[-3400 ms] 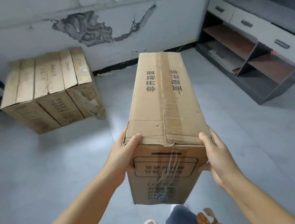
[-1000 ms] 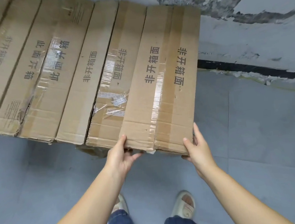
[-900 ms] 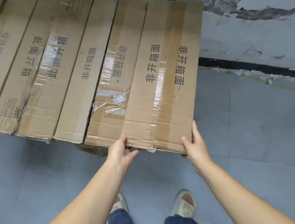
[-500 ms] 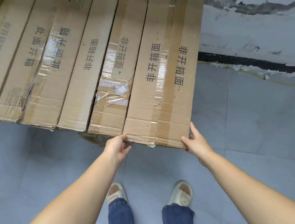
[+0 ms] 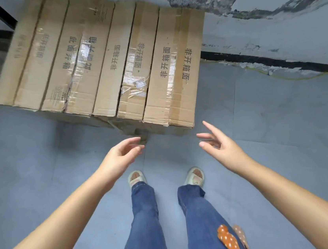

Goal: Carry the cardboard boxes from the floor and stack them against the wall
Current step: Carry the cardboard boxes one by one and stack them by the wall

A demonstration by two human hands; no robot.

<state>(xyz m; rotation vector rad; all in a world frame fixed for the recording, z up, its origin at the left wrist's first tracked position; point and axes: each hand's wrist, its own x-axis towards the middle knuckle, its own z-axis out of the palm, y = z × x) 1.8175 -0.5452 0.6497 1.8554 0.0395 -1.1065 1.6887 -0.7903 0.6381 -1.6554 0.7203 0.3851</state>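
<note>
Your left hand [image 5: 119, 156] and right hand [image 5: 221, 144], fingers loosely spread and holding nothing, hover at 6 o'clock of the taped, creased cardboard boxes [image 5: 99, 57], whose lower sides are hidden.

Four boxes in a row, far ends at the wall [image 5: 270, 18]. Rightmost box [image 5: 174, 67] closes the row; my left hand [image 5: 119, 157] and right hand [image 5: 221, 146] sit just before it, apart from it.
</note>
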